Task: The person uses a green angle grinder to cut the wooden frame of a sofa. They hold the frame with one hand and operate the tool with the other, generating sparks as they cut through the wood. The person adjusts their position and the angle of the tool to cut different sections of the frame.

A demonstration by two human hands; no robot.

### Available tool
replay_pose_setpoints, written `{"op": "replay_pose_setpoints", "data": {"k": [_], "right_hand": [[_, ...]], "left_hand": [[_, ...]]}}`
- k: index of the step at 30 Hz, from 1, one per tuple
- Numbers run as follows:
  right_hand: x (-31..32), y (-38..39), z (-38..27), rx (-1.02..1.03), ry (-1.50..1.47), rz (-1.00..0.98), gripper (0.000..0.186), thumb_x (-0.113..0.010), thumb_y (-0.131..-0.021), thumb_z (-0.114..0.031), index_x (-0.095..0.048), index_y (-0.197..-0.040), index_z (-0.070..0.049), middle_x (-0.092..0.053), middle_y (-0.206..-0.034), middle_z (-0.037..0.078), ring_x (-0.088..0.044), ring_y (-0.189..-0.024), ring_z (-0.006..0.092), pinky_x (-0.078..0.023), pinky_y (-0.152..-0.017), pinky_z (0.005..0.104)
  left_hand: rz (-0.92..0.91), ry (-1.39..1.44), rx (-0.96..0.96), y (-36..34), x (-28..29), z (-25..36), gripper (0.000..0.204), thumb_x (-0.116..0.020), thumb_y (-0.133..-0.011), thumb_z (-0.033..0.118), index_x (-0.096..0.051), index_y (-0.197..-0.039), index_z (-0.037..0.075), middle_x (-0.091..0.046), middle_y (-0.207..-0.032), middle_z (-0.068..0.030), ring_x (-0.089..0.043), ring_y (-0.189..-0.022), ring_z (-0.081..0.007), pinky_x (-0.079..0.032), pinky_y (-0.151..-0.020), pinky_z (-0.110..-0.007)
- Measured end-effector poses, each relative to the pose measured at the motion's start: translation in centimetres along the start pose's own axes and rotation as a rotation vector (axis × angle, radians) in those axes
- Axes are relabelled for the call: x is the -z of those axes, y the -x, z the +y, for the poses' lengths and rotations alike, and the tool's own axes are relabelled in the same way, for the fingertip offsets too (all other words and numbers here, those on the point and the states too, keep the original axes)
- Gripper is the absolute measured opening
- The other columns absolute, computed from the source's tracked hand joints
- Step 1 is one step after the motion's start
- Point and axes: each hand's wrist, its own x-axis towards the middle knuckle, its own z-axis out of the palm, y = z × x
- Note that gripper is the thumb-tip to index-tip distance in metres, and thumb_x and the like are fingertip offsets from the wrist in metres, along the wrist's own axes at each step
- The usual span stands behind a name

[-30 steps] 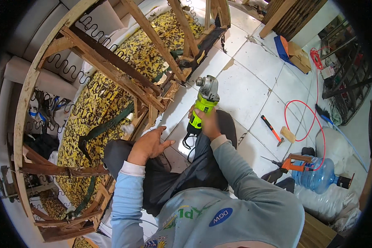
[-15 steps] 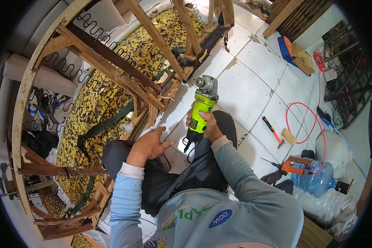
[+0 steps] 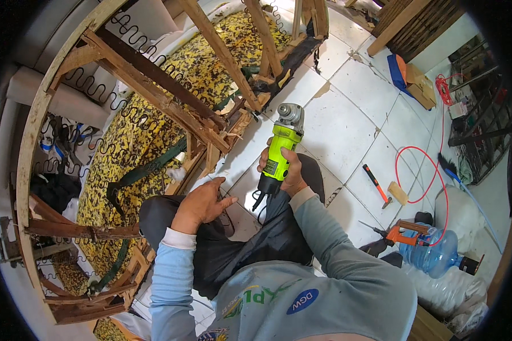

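An angle grinder [image 3: 279, 152] with a lime-green body, black rear end and grey metal head is gripped in my right hand [image 3: 294, 175]. It stands over my lap, head away from me; no disc shows on its spindle. My left hand [image 3: 202, 204] hovers above my left knee with fingers apart and nothing in it, close to the wooden sofa frame [image 3: 210, 156]. Wavy metal springs span that frame. Behind them lies mottled yellow and black foam [image 3: 136, 142], crossed by dark green strips of webbing [image 3: 151, 167].
To the right on white tiles [image 3: 347, 125] lie a hammer [image 3: 376, 184], a wooden block [image 3: 397, 193], and a looping red hose [image 3: 421, 149]. An orange drill-like tool [image 3: 401, 234] rests near a blue water bottle [image 3: 438, 250]. Farther back sits a cardboard box [image 3: 420, 85].
The view has shifted slightly. The grinder has turned a little in my right hand, showing more of the top of its head. My left hand keeps nearly the same place.
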Motion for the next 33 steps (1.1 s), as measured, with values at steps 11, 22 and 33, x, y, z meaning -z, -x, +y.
{"op": "replay_pose_setpoints", "data": {"k": [11, 22, 33], "right_hand": [[-0.2, 0.0, -0.3, -0.001, -0.014, -0.024, 0.062, -0.075, -0.091, -0.048, -0.056, -0.133, -0.007, -0.067, -0.094, 0.014, -0.069, -0.083, 0.0276, -0.061, -0.078, 0.0457], [0.4, -0.2, -0.5, -0.005, -0.016, -0.026, 0.062, -0.076, -0.090, -0.047, -0.056, -0.134, -0.007, -0.067, -0.094, 0.014, -0.069, -0.083, 0.0273, -0.061, -0.078, 0.0460], [1.2, -0.6, -0.3, -0.049, -0.053, 0.001, 0.056, -0.074, -0.095, -0.043, -0.056, -0.134, -0.008, -0.071, -0.099, 0.014, -0.072, -0.088, 0.0274, -0.062, -0.085, 0.0461]], "left_hand": [[-0.022, 0.003, 0.008, 0.1, 0.0, 0.2, 0.082, -0.074, -0.099, 0.055, -0.053, -0.155, -0.001, -0.069, -0.139, -0.0296, -0.067, -0.130, -0.0445, -0.053, -0.110, -0.048], [0.016, 0.008, -0.044, -0.6, -0.4, -0.2, 0.080, -0.075, -0.099, 0.054, -0.055, -0.153, -0.001, -0.071, -0.134, -0.0303, -0.068, -0.127, -0.0462, -0.054, -0.107, -0.050], [-0.016, 0.028, -0.021, -0.3, 0.1, 0.4, 0.082, -0.075, -0.098, 0.056, -0.054, -0.156, 0.001, -0.071, -0.134, -0.0308, -0.069, -0.126, -0.0461, -0.055, -0.106, -0.051]]}}
